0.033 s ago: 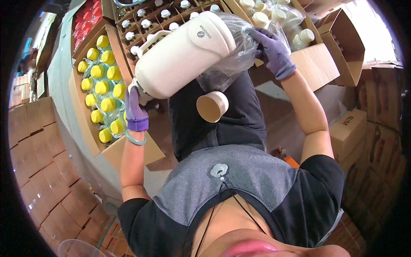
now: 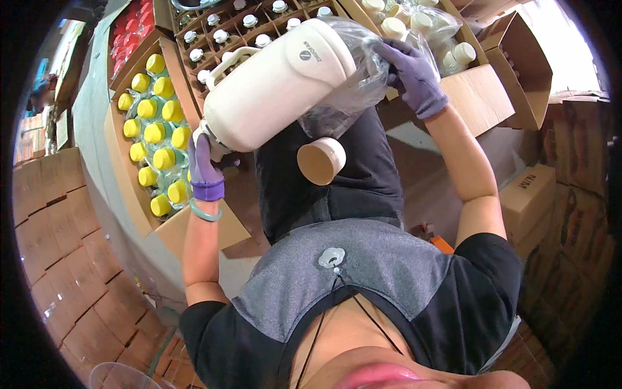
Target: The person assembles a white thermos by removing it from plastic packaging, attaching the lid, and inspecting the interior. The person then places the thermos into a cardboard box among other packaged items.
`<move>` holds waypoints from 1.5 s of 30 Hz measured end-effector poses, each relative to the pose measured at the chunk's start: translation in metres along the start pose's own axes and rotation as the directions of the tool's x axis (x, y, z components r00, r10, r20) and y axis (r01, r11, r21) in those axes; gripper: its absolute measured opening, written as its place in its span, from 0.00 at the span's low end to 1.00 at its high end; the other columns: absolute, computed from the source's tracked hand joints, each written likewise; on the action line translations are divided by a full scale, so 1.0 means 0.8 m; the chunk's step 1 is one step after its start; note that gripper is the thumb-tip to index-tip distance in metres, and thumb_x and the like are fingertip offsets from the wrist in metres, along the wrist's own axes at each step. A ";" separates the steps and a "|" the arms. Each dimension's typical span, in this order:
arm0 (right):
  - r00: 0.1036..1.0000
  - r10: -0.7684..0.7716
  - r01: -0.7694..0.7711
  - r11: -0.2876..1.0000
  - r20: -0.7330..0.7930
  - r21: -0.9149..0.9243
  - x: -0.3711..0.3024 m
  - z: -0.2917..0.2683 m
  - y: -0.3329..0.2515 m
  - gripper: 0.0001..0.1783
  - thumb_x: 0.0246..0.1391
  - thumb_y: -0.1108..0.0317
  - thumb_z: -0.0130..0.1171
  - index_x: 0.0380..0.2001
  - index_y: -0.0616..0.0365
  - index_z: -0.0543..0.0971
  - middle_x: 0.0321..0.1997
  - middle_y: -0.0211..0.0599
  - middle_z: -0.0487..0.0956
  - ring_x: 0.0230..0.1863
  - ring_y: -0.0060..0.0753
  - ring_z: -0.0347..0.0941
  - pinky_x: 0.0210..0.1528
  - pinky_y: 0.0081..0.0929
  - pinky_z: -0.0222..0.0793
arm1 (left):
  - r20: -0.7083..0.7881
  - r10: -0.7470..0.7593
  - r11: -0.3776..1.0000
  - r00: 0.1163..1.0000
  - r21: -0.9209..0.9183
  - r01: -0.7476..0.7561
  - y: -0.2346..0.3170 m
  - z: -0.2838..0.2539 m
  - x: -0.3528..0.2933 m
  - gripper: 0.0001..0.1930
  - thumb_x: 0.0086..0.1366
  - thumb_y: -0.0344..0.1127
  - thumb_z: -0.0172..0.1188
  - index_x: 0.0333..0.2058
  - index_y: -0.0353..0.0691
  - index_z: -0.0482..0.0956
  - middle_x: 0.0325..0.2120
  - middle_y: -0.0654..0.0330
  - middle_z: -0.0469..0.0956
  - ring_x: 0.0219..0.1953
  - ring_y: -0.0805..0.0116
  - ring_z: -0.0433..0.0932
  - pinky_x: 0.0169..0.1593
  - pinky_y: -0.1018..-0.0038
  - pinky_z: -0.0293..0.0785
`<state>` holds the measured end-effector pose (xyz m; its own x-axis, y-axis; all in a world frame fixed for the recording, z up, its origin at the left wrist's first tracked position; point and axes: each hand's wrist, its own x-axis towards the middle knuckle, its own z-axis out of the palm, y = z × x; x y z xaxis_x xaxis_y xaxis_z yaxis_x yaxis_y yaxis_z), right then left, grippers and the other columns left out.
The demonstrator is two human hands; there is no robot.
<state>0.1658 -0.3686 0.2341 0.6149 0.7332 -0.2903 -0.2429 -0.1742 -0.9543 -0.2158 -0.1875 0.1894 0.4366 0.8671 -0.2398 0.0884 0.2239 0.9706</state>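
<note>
A large off-white thermos jug (image 2: 275, 91) lies tilted above my lap, its neck toward the lower left and its base toward the upper right. My left hand (image 2: 206, 165), in a purple glove, is closed round the neck end; some fingers are hidden behind it. A clear plastic bag (image 2: 356, 97) hangs at the jug's base. My right hand (image 2: 414, 78), also gloved, pinches the bag's edge to the right of the base. An off-white cup (image 2: 322, 162) with a beige inside rests on my dark trousers, below the bag, touched by neither hand.
Left of the jug stands a carton of yellow-capped bottles (image 2: 154, 133). Behind it is a divided carton (image 2: 236, 19) with white-capped bottles. Beyond my right hand are a carton of bagged, pale-capped bottles (image 2: 459, 57) and an open box (image 2: 518, 71). Stacked cartons (image 2: 71, 240) line the left side.
The jug and my left hand have shifted very slightly. My right hand stays at the bag, and the cup has not moved.
</note>
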 end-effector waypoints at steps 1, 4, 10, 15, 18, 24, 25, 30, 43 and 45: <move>0.998 -0.066 0.065 0.990 -0.005 -0.122 -0.006 0.013 -0.020 0.18 0.59 0.58 0.65 0.47 0.59 0.84 0.41 0.28 0.83 0.36 0.18 0.76 0.33 0.16 0.70 | 0.006 0.071 0.997 0.997 0.032 -0.071 0.001 -0.001 -0.004 0.27 0.74 0.56 0.44 0.59 0.41 0.69 0.52 0.57 0.76 0.46 0.64 0.80 0.44 0.68 0.81; 0.917 -0.386 0.397 0.868 0.098 -0.297 0.004 0.046 -0.044 0.16 0.59 0.58 0.64 0.42 0.60 0.84 0.37 0.28 0.84 0.34 0.17 0.76 0.35 0.18 0.71 | 0.110 0.360 0.870 0.926 0.318 -0.376 0.026 0.010 -0.024 0.29 0.72 0.54 0.50 0.62 0.37 0.66 0.55 0.56 0.72 0.55 0.64 0.74 0.57 0.66 0.73; 0.674 -0.670 0.732 0.664 0.311 -0.155 -0.025 0.175 -0.093 0.16 0.54 0.61 0.65 0.41 0.60 0.83 0.35 0.44 0.84 0.33 0.30 0.81 0.37 0.31 0.75 | 0.347 0.624 0.373 0.700 0.654 -0.658 0.096 0.078 -0.047 0.34 0.60 0.40 0.69 0.61 0.34 0.65 0.56 0.52 0.72 0.57 0.56 0.73 0.63 0.61 0.68; 0.181 -0.714 0.902 0.395 0.677 0.175 -0.127 0.208 -0.096 0.16 0.54 0.65 0.66 0.46 0.53 0.82 0.38 0.45 0.82 0.36 0.41 0.82 0.43 0.36 0.77 | 0.530 0.536 0.339 0.658 0.578 -0.742 0.022 0.025 -0.001 0.35 0.55 0.38 0.74 0.60 0.37 0.69 0.57 0.50 0.72 0.59 0.53 0.72 0.63 0.59 0.68; 0.144 -0.797 0.916 0.332 0.586 0.226 -0.099 0.164 -0.092 0.26 0.51 0.66 0.68 0.54 0.56 0.77 0.46 0.44 0.81 0.44 0.43 0.79 0.51 0.37 0.73 | 0.545 0.562 0.244 0.622 0.610 -0.754 0.076 0.041 -0.012 0.37 0.53 0.41 0.75 0.60 0.38 0.70 0.57 0.51 0.72 0.60 0.54 0.71 0.63 0.60 0.69; 0.673 -0.527 0.737 0.428 0.519 -0.523 -0.005 0.050 -0.086 0.38 0.49 0.62 0.70 0.63 0.61 0.70 0.60 0.45 0.73 0.62 0.42 0.69 0.67 0.39 0.62 | 0.635 0.664 0.035 0.394 0.500 -0.865 0.183 0.093 -0.004 0.41 0.51 0.46 0.78 0.61 0.39 0.70 0.58 0.52 0.73 0.61 0.56 0.71 0.63 0.61 0.70; 0.711 -0.546 0.703 0.536 0.443 -0.468 -0.001 0.043 -0.082 0.36 0.49 0.62 0.70 0.61 0.61 0.71 0.59 0.43 0.74 0.60 0.41 0.71 0.65 0.37 0.64 | 0.598 0.739 0.018 0.311 0.443 -0.897 0.189 0.106 0.001 0.44 0.50 0.47 0.78 0.62 0.38 0.68 0.58 0.51 0.71 0.61 0.55 0.71 0.59 0.61 0.75; 0.839 -0.521 0.543 0.817 0.157 -0.194 0.000 -0.010 -0.067 0.33 0.47 0.66 0.69 0.58 0.62 0.73 0.56 0.41 0.76 0.57 0.37 0.72 0.63 0.34 0.65 | 0.373 0.787 0.366 0.492 0.359 -0.858 0.093 0.118 -0.026 0.37 0.53 0.43 0.74 0.58 0.34 0.71 0.55 0.46 0.72 0.58 0.47 0.72 0.63 0.58 0.68; 0.867 -0.496 0.496 0.852 -0.047 0.169 0.011 -0.025 -0.041 0.26 0.44 0.75 0.65 0.51 0.64 0.78 0.49 0.34 0.80 0.50 0.27 0.74 0.55 0.26 0.69 | 0.170 0.488 0.796 0.856 -0.490 -0.356 0.179 0.145 -0.066 0.48 0.50 0.42 0.75 0.67 0.38 0.57 0.61 0.51 0.67 0.60 0.57 0.71 0.64 0.61 0.69; 0.867 -0.498 0.494 0.849 -0.030 0.187 0.022 -0.015 -0.039 0.25 0.43 0.77 0.64 0.50 0.64 0.78 0.48 0.33 0.81 0.49 0.26 0.75 0.54 0.25 0.69 | 0.030 0.651 0.698 0.758 -0.416 -0.583 0.202 0.153 -0.041 0.46 0.56 0.46 0.70 0.69 0.41 0.56 0.63 0.53 0.66 0.63 0.57 0.70 0.65 0.58 0.69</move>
<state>0.1927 -0.3582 0.2580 0.6763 0.7026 0.2214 -0.0423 0.3371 -0.9405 -0.1064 -0.2346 0.3564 0.4151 0.7901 0.4511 -0.5657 -0.1642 0.8081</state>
